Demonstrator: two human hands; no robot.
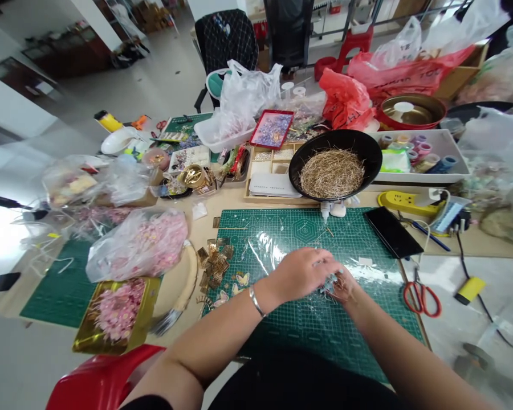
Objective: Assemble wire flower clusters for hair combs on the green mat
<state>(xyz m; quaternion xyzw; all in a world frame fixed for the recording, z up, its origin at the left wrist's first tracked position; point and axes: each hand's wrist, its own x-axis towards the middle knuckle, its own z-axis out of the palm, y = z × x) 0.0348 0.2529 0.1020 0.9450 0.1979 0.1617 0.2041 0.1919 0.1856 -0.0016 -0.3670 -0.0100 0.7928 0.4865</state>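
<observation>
Above the green cutting mat (pixel 282 336), my two hands meet over a small pale-blue, flower-like piece (pixel 327 284). My right hand (pixel 346 286) is closed around its right side. From the left, my left hand (pixel 301 274) reaches over with bent fingers that close on its top. Both hands partly cover the piece, so its full shape is hidden. On the mat's left side lie butterfly cutouts (pixel 241 279), with gold hair combs (pixel 216 263) beside them.
A black bowl of thin gold-coloured pins (pixel 332 173) stands behind the mat. To the right are a black phone (pixel 393 232), red-handled scissors (pixel 422 298) and a yellow power strip (pixel 404 202). Pink flowers fill a bag (pixel 141 245) and a gold tin (pixel 151 302) on the left.
</observation>
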